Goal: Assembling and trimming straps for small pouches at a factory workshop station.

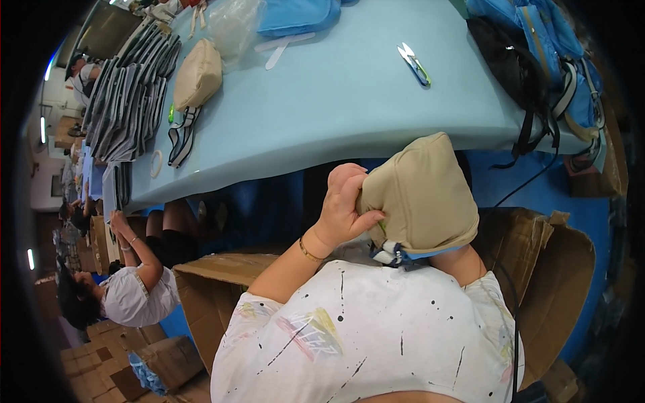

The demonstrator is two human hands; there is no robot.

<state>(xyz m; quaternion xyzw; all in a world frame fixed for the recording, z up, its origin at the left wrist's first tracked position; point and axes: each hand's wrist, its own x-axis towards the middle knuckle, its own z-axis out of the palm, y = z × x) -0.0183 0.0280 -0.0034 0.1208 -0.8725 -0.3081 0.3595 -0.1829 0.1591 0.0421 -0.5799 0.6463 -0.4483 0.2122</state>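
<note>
A beige fabric bag [423,191] is held up in front of my chest, off the table's near edge. My left hand [346,205] grips its left side, thumb on the near face and fingers curled at the edge. My right forearm goes up behind or into the bag's lower right; that hand is hidden by the fabric. A striped strap with a dark buckle [390,254] hangs under the bag, beside a bit of blue lining. Another beige bag [199,75] with a striped strap lies on the table's left side.
Thread snips [414,65] lie on the blue-covered table [336,94]. Grey folded pieces [131,94] are stacked at left; black and blue bags [514,70] hang over the right edge. Cardboard boxes [554,282] stand around me. Another person [134,289] works at left.
</note>
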